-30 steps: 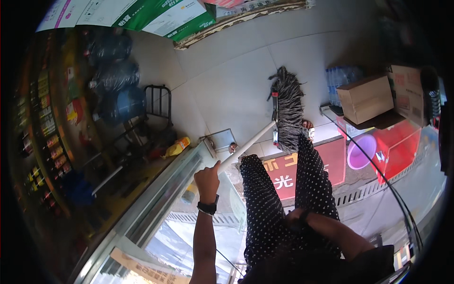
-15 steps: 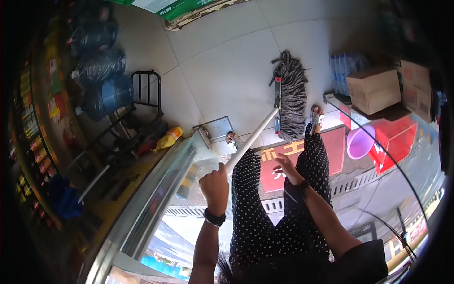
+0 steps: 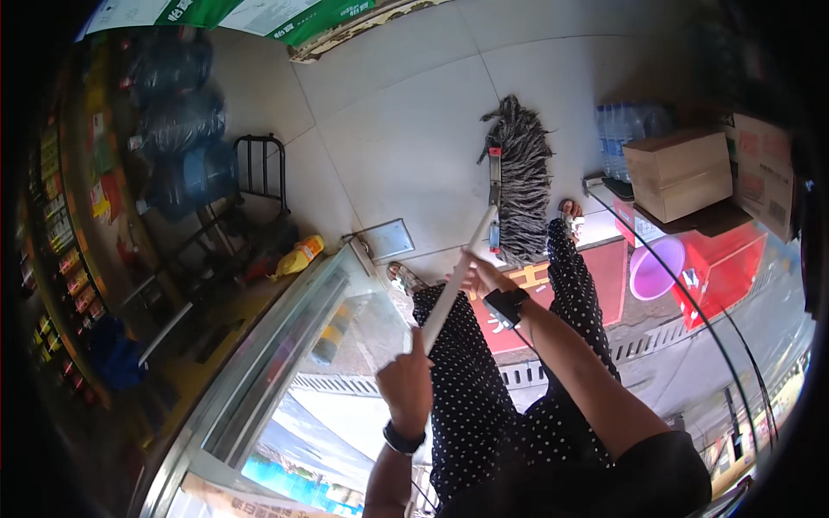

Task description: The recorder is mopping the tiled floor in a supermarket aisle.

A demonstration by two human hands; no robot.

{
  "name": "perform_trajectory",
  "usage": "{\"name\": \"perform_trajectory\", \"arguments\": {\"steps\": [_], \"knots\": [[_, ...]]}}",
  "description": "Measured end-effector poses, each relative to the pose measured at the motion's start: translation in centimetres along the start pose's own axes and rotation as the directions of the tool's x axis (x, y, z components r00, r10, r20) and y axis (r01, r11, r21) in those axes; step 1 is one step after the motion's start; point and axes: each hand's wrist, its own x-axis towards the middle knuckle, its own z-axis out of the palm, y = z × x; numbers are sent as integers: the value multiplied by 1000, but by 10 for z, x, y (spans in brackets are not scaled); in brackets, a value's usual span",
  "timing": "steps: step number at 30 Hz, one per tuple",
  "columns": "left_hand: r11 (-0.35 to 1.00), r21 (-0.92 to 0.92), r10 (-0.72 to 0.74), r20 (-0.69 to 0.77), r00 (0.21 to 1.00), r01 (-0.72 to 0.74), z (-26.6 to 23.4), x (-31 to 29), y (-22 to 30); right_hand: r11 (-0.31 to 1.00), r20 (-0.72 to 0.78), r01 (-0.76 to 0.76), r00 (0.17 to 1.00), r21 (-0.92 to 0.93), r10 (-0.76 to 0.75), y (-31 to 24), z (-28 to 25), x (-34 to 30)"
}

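A mop with a grey string head [image 3: 527, 194] lies spread on the pale floor ahead of me. Its white handle [image 3: 444, 304] slants back toward my body. Around the upper end of that handle, my left hand [image 3: 404, 387] is closed. Lower down, my right hand [image 3: 485, 274] meets the handle, its fingers reaching round the pole, partly hidden by it. My sandalled feet stand apart on either side of the handle's line, just behind the mop head.
A glass case [image 3: 289, 324] runs along my left, near a black hand truck [image 3: 262, 173] and water jugs [image 3: 186, 121]. To the right are a cardboard box [image 3: 678, 177], bottled water [image 3: 617, 138], a purple basin [image 3: 656, 266] and a red crate [image 3: 725, 269]. A red mat [image 3: 596, 289] lies underfoot.
My right hand has moved left and forward from open air onto the mop handle. My left hand, still gripping the handle, has come lower and slightly right. The view has shifted a little.
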Motion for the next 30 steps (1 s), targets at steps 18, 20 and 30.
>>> {"name": "perform_trajectory", "arguments": {"steps": [18,20,30], "knots": [[970,-22,-236,143,961,241,114,-64,-248,976,-148,-150,981,-155,128,250,125,156],[972,-51,-219,147,964,229,109,-59,-261,978,-169,-168,975,-127,145,262,132,163],[904,-148,-378,163,912,401,139,-90,-213,914,-2,-198,977,-353,211,239,100,151]]}}
